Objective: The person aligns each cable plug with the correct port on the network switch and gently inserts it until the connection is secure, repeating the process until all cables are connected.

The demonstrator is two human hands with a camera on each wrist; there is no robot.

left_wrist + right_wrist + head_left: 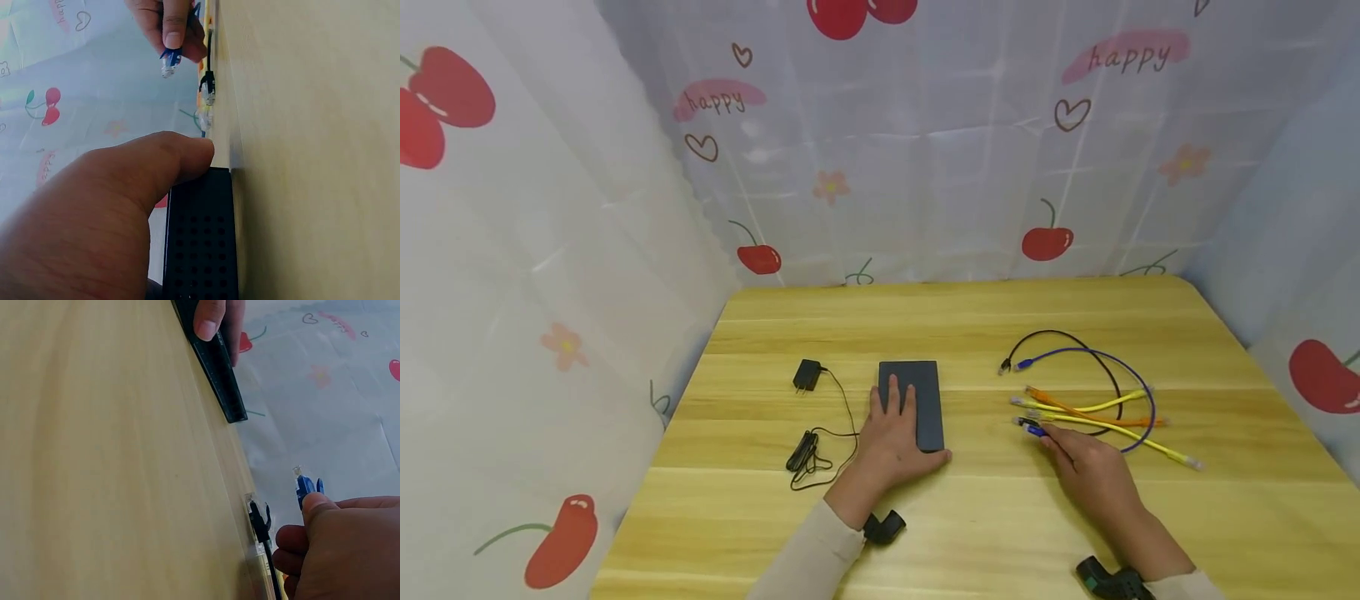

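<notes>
From a distance I am watching a wooden table (977, 533), where loose cables (1165, 450) are lying on the right. Near the middle, a dark flat box (929, 404) is resting beneath my left hand (891, 437), its fingers lying splayed across the top. My right hand (1093, 475) is pinching a small blue plug (304, 487) above the table.

White cherry-print curtains (925, 183) on three sides of a yellow wood-grain table (865, 321)
</notes>
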